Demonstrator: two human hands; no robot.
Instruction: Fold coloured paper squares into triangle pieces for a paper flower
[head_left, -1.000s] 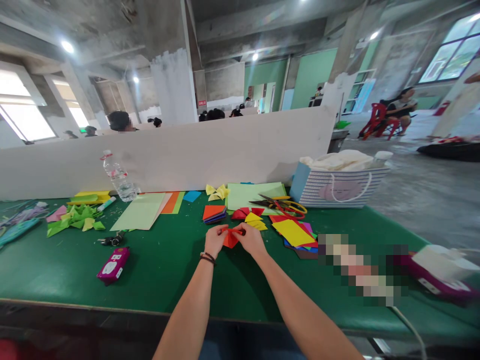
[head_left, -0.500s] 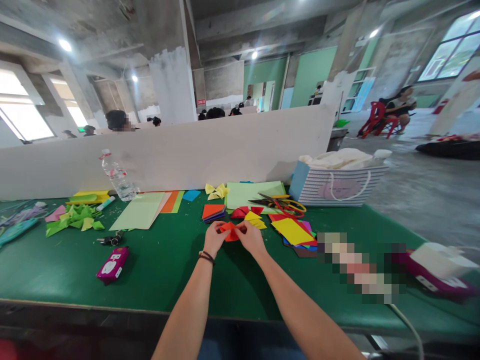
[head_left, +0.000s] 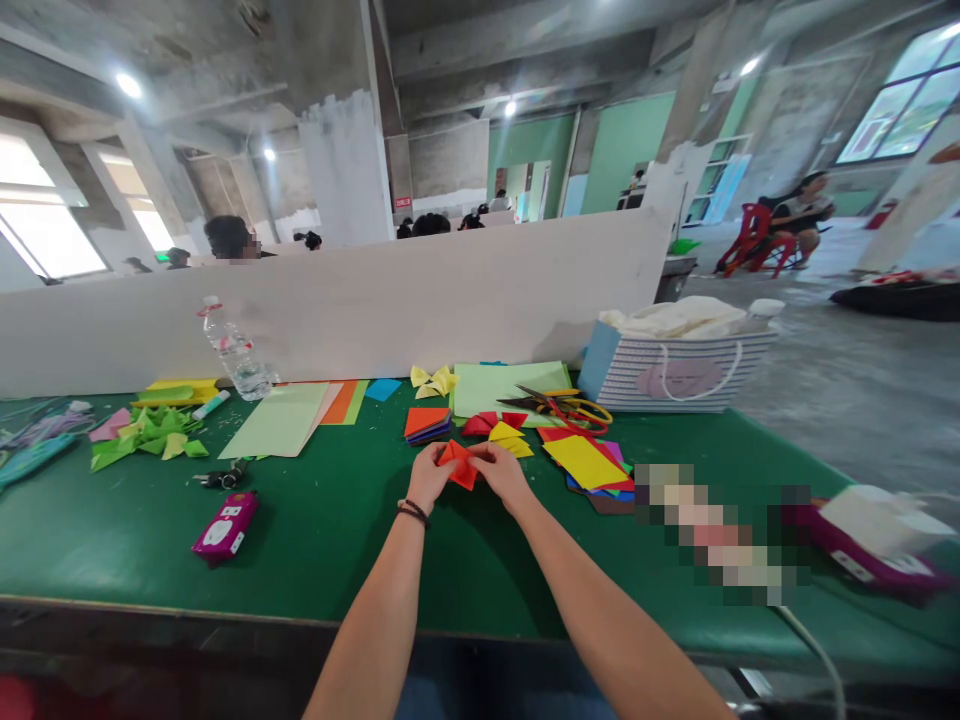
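Both my hands meet over the green table [head_left: 337, 540], pinching a small folded red paper piece [head_left: 459, 464] between them. My left hand [head_left: 429, 476], with a dark bracelet at the wrist, grips its left side. My right hand [head_left: 504, 474] grips its right side with bent fingers. Just beyond lie folded red and yellow paper shapes [head_left: 501, 430] and a small stack of orange and dark paper squares [head_left: 427, 424]. A pile of coloured sheets topped by a yellow one [head_left: 586, 464] sits to the right.
Scissors with red and yellow handles [head_left: 564, 408] lie on a pale green sheet. A striped bag [head_left: 675, 372] stands at the back right, a water bottle [head_left: 237, 352] at the back left. Green paper scraps [head_left: 150, 436], a pink case [head_left: 225, 526] and keys [head_left: 222, 478] lie left. A white partition [head_left: 337, 300] runs behind.
The red paper has been turned and refolded between my fingers, from a flat piece with a strip on top into a pointed, raised shape. My hands stayed in nearly the same spot.
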